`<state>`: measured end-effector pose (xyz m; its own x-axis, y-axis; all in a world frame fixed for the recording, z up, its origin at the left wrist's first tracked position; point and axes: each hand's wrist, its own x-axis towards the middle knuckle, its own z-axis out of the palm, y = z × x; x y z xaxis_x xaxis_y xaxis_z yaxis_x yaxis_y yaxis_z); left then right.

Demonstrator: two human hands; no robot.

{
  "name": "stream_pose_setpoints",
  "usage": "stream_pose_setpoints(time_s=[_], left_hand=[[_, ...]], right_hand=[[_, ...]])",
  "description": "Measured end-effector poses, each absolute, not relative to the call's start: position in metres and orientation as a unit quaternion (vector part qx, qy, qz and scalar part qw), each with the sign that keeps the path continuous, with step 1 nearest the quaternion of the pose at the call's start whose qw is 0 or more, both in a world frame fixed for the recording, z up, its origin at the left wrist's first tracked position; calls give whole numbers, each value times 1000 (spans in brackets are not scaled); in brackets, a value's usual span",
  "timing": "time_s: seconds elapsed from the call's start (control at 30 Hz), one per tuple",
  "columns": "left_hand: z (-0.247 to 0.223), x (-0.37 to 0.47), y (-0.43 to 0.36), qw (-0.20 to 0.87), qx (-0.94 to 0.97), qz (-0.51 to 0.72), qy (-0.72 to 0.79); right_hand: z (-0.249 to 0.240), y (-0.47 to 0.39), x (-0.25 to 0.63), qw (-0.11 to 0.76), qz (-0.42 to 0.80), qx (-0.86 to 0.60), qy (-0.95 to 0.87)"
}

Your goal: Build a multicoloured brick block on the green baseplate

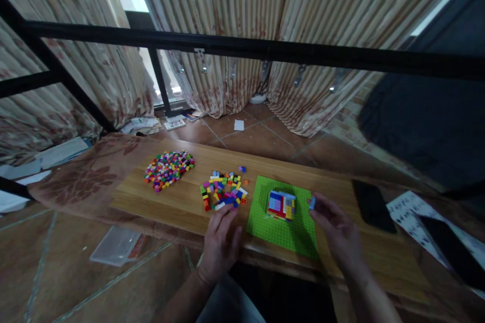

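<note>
On the green baseplate (pixel 261 222), the block build (pixel 281 205) sits centrally. My right hand (pixel 336 222) pinches a blue brick (pixel 312 203); my left (pixel 222 239), fingers loosely parted, meets the near bricks (pixel 230 201), which careless fingertips could scatter.

From my end I'm getting a lime green baseplate (pixel 261 222) right of centre, plus a blue, red, yellow and lavender block build (pixel 281 205). The brick pile (pixel 168 169) left of centre is total rainbow confetti. Up top I see cream curtains (pixel 235 0), brown-striped with rusty blotches, and mid-left a brownish cloth (pixel 91 176) with darker red-brown flowers.
</note>
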<state>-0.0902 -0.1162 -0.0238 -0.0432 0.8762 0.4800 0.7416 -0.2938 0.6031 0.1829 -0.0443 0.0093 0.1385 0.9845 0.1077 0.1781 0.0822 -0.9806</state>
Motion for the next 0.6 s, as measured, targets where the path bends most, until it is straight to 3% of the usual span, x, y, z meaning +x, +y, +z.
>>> stream_pose_setpoints(time_s=[0.17,0.6], left_hand=[[-28,-37,-106,166,701,381,579],[-38,-11,-97,241,706,341,572]], right_hand=[[-15,-67,207,551,450,-561,-423],[-17,-63,182,560,440,-552,-433]])
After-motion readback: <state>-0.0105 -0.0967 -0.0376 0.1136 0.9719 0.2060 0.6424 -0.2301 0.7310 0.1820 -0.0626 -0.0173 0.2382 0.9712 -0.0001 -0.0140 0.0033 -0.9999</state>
